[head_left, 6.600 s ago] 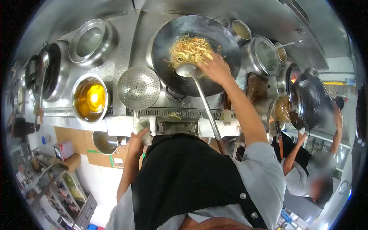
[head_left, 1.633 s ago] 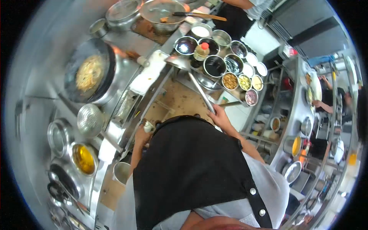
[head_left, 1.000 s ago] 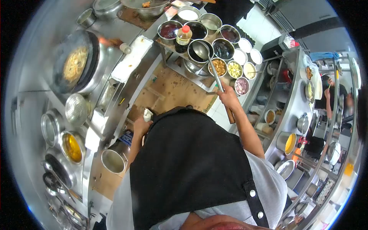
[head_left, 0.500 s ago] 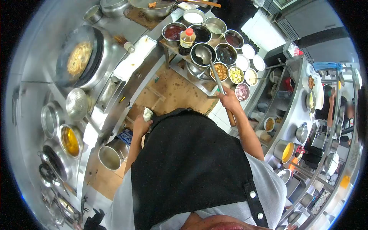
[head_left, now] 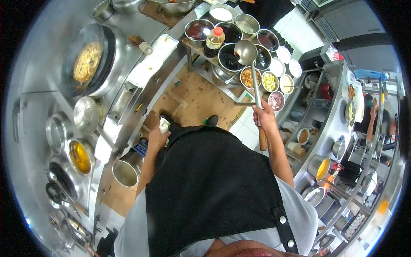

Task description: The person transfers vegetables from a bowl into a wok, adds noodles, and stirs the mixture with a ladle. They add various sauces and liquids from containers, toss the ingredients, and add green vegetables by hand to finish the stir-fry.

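My right hand (head_left: 265, 117) is wrapped round the long handle of a metal ladle (head_left: 245, 52) whose lower end is wooden. The ladle's bowl is over two pots of dark liquid, a left one (head_left: 229, 63) and a right one (head_left: 263, 60); a little dark residue shows at the bowl's edge. Beside them stands a red-capped bottle (head_left: 213, 42). Low by the apron, my left hand (head_left: 158, 138) is closed round a bunched white cloth (head_left: 164, 125). To the left, a wok (head_left: 68, 68) on the stove holds yellowish-brown food (head_left: 88, 62).
Bowls of diced food (head_left: 270, 82) and chopped pink-purple pieces (head_left: 276, 101) stand near the ladle handle. On the left counter are a perforated strainer (head_left: 85, 115) and a pot of yellow oil (head_left: 79, 156). A metal bucket (head_left: 125, 173) sits below. Shelving (head_left: 319, 128) lines the right, with another person beyond.
The ladle has come up out of the dark-liquid pot and shifted right. My right hand has moved slightly right and nearer my body. My left hand still grips the cloth.
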A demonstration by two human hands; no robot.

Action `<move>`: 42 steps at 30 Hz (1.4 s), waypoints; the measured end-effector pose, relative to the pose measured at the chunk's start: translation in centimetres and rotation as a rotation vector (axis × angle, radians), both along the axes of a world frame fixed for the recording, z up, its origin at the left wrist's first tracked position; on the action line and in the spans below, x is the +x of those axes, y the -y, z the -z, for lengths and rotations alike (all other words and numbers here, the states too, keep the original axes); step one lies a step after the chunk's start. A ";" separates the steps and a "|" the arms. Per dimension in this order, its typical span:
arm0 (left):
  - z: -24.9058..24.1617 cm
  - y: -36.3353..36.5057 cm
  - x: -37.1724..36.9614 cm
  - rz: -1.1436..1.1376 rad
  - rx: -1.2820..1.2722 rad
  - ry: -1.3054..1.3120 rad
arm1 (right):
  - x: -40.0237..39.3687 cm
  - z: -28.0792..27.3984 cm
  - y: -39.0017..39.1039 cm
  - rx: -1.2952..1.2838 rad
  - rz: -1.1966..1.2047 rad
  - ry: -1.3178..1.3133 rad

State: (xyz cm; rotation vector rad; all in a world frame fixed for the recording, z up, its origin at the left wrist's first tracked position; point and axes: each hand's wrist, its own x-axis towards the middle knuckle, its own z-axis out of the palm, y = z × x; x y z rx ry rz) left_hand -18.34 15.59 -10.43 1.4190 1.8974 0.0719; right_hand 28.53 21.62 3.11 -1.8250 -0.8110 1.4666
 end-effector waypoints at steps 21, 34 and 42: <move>-8.2 -8.6 -22.0 -0.526 0.431 0.384 | -40.8 -9.0 -19.3 0.311 -0.773 -0.142; -9.4 -19.8 -32.8 -1.340 0.392 1.377 | -54.7 1.9 -27.4 0.822 -1.358 0.550; -7.3 -22.8 -32.4 -1.433 0.499 1.186 | -63.4 -1.6 -28.8 0.451 -1.421 0.665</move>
